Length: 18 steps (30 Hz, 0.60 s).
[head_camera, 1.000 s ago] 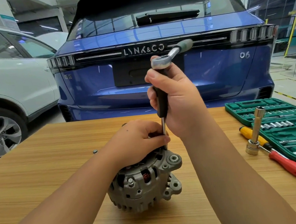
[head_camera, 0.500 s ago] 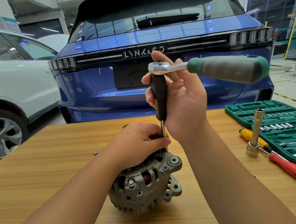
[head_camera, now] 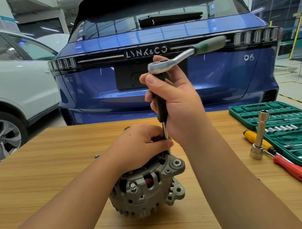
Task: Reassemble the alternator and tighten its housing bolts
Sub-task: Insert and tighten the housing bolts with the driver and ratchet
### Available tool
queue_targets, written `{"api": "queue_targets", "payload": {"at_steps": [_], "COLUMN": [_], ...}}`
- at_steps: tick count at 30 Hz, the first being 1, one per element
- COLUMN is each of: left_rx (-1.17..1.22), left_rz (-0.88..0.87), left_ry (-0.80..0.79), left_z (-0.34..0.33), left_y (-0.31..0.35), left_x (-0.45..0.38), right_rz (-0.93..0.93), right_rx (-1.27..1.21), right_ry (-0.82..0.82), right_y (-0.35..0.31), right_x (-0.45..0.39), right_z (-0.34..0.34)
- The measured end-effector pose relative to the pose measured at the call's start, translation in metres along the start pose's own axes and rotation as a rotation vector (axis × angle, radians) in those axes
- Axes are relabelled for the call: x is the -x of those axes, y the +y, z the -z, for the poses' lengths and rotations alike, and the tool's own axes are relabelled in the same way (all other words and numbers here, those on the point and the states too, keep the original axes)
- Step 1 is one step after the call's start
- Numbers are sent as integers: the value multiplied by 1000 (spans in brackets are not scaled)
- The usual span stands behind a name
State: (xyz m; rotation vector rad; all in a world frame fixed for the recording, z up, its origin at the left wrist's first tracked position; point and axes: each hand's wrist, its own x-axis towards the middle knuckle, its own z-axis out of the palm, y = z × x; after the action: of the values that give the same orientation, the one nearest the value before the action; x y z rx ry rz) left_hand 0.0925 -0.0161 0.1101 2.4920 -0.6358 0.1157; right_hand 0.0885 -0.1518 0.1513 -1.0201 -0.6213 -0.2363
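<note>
- While gripping the black handle (head_camera: 161,102) of an upright extension bar, right hand (head_camera: 177,102) curled round it, thumb across the front.
- Atop that bar, a ratchet wrench (head_camera: 183,56), head level, green grip slanting up to the right (blurred).
- Below the handle, thin steel shaft (head_camera: 165,138) running down to the top edge of the alternator (head_camera: 147,184).
- Sitting near the middle of the wooden table (head_camera: 42,180), alternator with copper windings visible through its slots.
- Left hand (head_camera: 140,146) resting on top of the alternator, fingers curled, pinching the shaft near its foot.
- Right side: green socket case (head_camera: 285,119) lying open, upright socket bar (head_camera: 258,135), yellow and red screwdrivers (head_camera: 280,159).
- Small loose nut (head_camera: 96,156) left of the hands.
- Behind the table: blue car (head_camera: 106,85), white car (head_camera: 14,81).
</note>
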Motion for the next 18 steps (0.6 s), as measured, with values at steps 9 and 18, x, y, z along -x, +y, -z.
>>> {"api": "queue_targets", "payload": {"at_steps": [9, 18], "left_rx": [-10, -23], "left_rz": [-9, -15], "left_ry": [12, 17], "left_z": [0, -1], "left_y": [2, 1], "left_x": [3, 1], "right_rz": [119, -31], "right_rx": [-10, -110], "right_ry": [-84, -57], "right_y": [2, -6], "right_x": [7, 0], "right_z": [-6, -3]}}
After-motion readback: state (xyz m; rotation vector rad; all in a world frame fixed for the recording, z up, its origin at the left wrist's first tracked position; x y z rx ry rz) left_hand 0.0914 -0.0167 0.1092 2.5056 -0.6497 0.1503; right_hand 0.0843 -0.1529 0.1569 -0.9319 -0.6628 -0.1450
